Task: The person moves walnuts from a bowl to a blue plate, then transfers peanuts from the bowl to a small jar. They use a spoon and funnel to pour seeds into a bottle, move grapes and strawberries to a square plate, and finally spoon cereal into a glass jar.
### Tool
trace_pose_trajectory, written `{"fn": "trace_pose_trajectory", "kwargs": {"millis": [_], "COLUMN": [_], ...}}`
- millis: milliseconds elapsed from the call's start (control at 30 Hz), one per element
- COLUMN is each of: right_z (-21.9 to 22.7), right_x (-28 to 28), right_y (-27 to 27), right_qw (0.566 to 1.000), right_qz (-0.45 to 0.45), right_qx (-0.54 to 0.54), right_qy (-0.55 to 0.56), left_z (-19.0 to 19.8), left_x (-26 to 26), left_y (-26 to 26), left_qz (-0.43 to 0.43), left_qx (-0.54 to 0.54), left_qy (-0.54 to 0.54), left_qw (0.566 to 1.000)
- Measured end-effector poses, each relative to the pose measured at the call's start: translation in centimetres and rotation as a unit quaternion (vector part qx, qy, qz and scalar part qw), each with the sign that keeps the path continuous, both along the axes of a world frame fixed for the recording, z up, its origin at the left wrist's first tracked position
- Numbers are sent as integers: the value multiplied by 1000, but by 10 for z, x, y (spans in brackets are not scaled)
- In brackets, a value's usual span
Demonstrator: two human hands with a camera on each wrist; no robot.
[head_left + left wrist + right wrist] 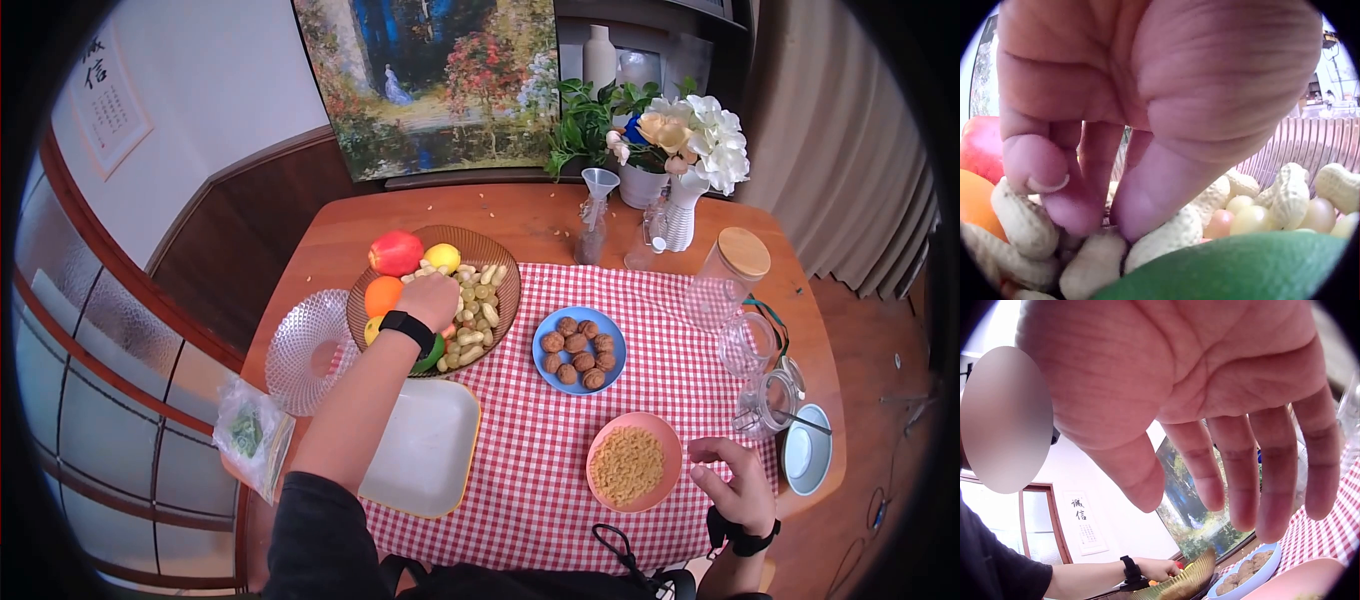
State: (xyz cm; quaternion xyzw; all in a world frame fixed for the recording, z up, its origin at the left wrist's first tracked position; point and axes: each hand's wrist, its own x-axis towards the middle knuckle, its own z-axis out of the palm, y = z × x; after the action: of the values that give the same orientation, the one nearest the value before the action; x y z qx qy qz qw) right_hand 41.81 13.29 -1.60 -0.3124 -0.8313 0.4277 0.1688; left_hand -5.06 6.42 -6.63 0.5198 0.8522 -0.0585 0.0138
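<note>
My left hand (430, 302) reaches down into the brown ribbed bowl (512, 305) among peanuts and green grapes (481, 292). In the left wrist view the thumb and fingertips of my left hand (1110, 228) come close together at a peanut (1094, 265); whether they pinch it is hidden. A green fruit (1235, 269) lies in front of them, with an orange (979, 203) and a red fruit (982, 147) at the left. My right hand (740, 487) hovers beside the pink bowl (673, 462) of small yellow pieces, fingers apart and holding nothing.
A blue plate (540, 372) of walnuts stands mid-table. Left are a white tray (420, 450), a clear bowl (300, 350) and a plastic bag (245, 430). Along the right stand glass jars (715, 290) and a light-blue bowl (806, 455); bottles (590, 240) and flowers (690, 140) stand behind.
</note>
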Motion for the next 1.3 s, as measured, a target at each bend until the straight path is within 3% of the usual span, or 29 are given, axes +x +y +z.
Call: {"fn": "trace_pose_trajectory", "kwargs": {"millis": [67, 133, 267, 400, 467, 533, 600, 667, 733, 867, 933, 967, 1133, 1300], "right_z": [0, 0, -1, 0, 1, -1, -5, -5, -4, -1, -1, 0, 8, 6], "right_x": [-1, -2, -3, -3, -3, -2, 1, 0, -1, -2, -1, -1, 2, 10], "right_y": [0, 1, 4, 3, 4, 4, 5, 7, 7, 4, 2, 1, -3, -4], "right_qw": [1000, 1000, 1000, 1000, 1000, 1000, 1000, 1000, 1000, 1000, 1000, 1000, 1000, 1000], "right_qz": [2, 7, 19, 16, 13, 10, -5, 1, 5, 10, 11, 8, 12, 0], "right_qx": [1, 3, 5, -3, -4, -5, -8, -8, -8, 4, 17, 13, 8, 6], "right_qy": [1, 2, 8, 11, 8, 6, 6, 8, 11, 14, 12, 10, 15, 16], "left_z": [7, 18, 11, 9, 25, 43, 52, 65, 76, 79, 62, 55, 22, -1], "left_x": [4, 6, 4, 0, -7, -11, -12, -4, 6, 46, 65, 76, 119, 130], "left_y": [3, 6, 13, 13, 9, 4, -2, -2, -2, 10, 20, 25, 42, 52], "left_qz": [3, 31, 75, 55, 80, 64, 83, 76, 43, 19, -85, -88, -182, -169], "left_qx": [14, -48, -30, 12, -28, -28, 127, 137, 145, 128, 126, 128, 63, 38], "left_qy": [16, -23, -35, -2, -155, -190, -320, -323, -393, -394, -409, -411, -280, -245], "left_qw": [1000, 998, 996, 998, 984, 979, 935, 933, 907, 910, 900, 898, 941, 954]}}
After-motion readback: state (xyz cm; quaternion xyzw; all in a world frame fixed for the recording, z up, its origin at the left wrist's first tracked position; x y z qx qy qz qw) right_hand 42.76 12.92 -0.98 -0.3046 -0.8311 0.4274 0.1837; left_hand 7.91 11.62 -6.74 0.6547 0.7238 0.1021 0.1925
